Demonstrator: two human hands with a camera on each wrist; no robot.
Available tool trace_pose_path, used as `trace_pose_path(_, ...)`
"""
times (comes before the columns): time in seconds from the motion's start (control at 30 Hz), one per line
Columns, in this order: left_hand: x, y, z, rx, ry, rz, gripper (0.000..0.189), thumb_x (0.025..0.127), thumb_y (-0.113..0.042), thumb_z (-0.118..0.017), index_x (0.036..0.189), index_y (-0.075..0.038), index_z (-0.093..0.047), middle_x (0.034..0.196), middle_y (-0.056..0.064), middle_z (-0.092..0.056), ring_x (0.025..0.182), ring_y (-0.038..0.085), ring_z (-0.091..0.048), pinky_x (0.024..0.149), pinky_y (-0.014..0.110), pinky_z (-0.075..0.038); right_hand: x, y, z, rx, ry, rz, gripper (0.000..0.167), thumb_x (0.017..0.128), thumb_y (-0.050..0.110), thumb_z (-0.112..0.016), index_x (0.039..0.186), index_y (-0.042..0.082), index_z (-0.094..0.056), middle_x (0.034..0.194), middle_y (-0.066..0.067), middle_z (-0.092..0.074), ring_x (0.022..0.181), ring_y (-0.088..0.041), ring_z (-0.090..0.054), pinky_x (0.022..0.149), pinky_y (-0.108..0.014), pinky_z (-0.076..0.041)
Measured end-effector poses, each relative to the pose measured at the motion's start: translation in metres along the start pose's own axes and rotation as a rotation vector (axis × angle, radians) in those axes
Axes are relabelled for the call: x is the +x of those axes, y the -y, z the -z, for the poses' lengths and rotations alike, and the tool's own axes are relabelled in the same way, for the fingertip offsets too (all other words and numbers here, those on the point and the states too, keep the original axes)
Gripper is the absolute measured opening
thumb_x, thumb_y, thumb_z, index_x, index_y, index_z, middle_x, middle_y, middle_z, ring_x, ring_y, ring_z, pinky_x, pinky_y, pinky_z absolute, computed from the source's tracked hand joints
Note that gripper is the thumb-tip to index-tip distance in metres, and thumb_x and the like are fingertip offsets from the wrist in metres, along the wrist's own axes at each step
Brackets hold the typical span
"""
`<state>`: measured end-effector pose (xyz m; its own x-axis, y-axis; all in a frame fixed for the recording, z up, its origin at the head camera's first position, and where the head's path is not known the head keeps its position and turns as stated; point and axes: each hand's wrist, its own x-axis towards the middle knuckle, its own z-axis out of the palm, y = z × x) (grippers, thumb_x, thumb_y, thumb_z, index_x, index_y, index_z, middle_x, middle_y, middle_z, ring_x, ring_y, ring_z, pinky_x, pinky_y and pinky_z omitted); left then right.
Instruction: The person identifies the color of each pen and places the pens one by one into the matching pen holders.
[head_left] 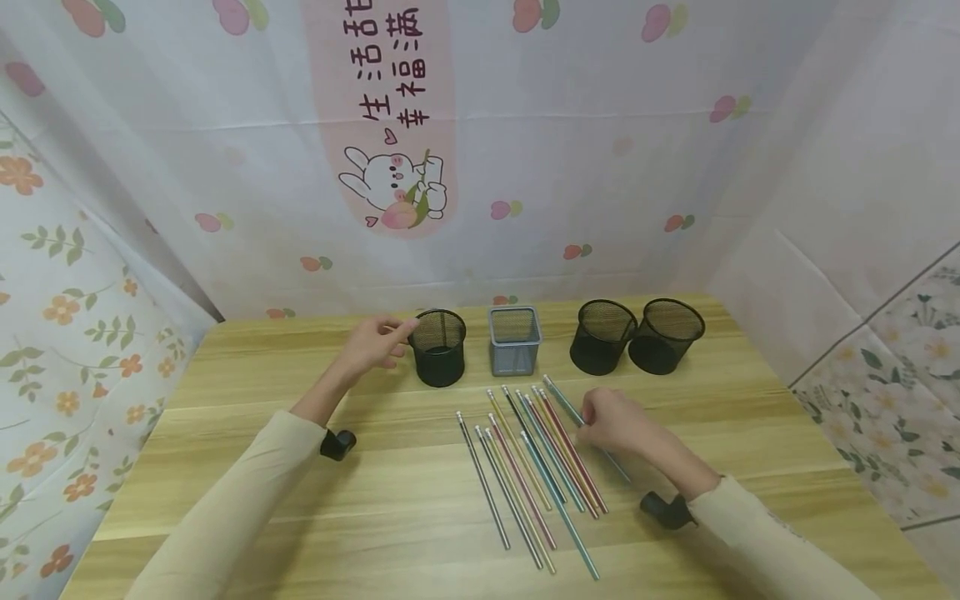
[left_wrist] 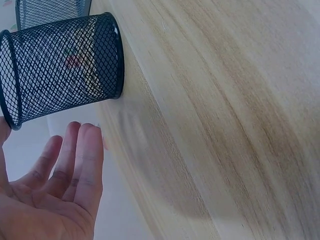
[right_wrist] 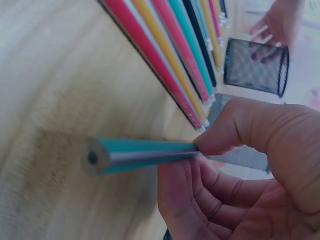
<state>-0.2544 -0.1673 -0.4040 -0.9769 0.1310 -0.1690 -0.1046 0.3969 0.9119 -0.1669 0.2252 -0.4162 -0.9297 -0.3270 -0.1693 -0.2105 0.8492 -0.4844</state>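
My right hand [head_left: 617,423] pinches a teal pencil [right_wrist: 142,152] between thumb and fingertips, right of the pencil pile. Its unsharpened end points toward the camera in the right wrist view. My left hand [head_left: 373,345] is beside a round black mesh pen cup [left_wrist: 62,67], the thumb right at its rim and the other fingers extended alongside it. That cup stands upright and shows nothing inside. Several striped pencils [head_left: 517,483] in red, yellow, teal and black lie loosely spread on the table, their white-tipped ends toward the cups.
A square grey mesh pen cup [head_left: 514,358] stands right of the round one. Two more black mesh cups, a left one [head_left: 596,354] and a right one [head_left: 654,354], stand side by side farther right. Behind the wooden table [head_left: 247,467] hangs a patterned curtain [head_left: 570,183].
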Motion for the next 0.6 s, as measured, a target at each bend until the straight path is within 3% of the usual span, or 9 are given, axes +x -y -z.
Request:
trace_pose_path(0.37, 0.000, 0.002, 0.000, 0.029, 0.007, -0.001, 0.066, 0.101, -0.051, -0.060, 0.136, 0.005, -0.056, 0.121, 0.024, -0.066, 0.108, 0.042, -0.065, 0.086, 0.048, -0.056, -0.005, -0.003, 0.017, 0.156, -0.005, 0.052, 0.013, 0.079, 0.003, -0.069, 0.087, 0.006, -0.059, 0.072, -0.001, -0.058, 0.064, -0.016, -0.053, 0.058, -0.033, -0.046)
trace_pose_path(0.6, 0.003, 0.002, 0.000, 0.037, 0.006, 0.006, 0.064, 0.101, -0.051, -0.061, 0.136, 0.002, -0.058, 0.122, 0.023, -0.065, 0.107, 0.040, -0.065, 0.086, 0.048, -0.056, -0.007, -0.006, 0.023, 0.230, -0.041, 0.134, 0.014, 0.079, -0.001, -0.064, 0.092, 0.001, -0.059, 0.077, -0.003, -0.058, 0.070, -0.018, -0.055, 0.061, -0.030, -0.048)
